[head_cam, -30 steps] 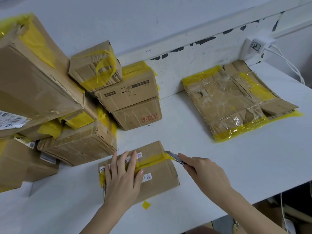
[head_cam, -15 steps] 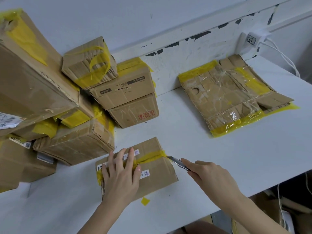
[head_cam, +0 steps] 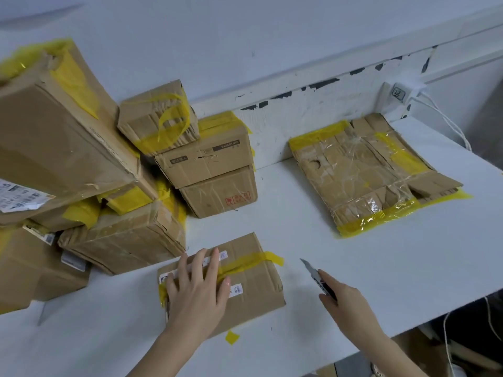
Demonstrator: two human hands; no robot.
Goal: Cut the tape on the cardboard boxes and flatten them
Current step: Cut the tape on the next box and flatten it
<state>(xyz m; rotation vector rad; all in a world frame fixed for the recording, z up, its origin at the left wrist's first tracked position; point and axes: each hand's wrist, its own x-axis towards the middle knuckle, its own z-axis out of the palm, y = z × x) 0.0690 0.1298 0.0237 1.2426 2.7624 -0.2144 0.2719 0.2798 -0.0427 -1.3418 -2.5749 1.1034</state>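
My right hand [head_cam: 345, 300] has its grip curled tight round a small knife [head_cam: 317, 278], blade pointing to 11 o'clock, just beside the box [head_cam: 253, 284] but not touching. My left hand [head_cam: 197, 289] lies flat on the box top, fingers straight, pressing it down. The yellow tape [head_cam: 250, 263] runs across the top toward 3 o'clock. I think the cutting step is on; next the blade must meet the tape. The white table [head_cam: 353, 268] holds a flat box [head_cam: 367, 172] at 1 o'clock and stacked boxes [head_cam: 122, 172] at 10 o'clock, by a white wall [head_cam: 245, 36].
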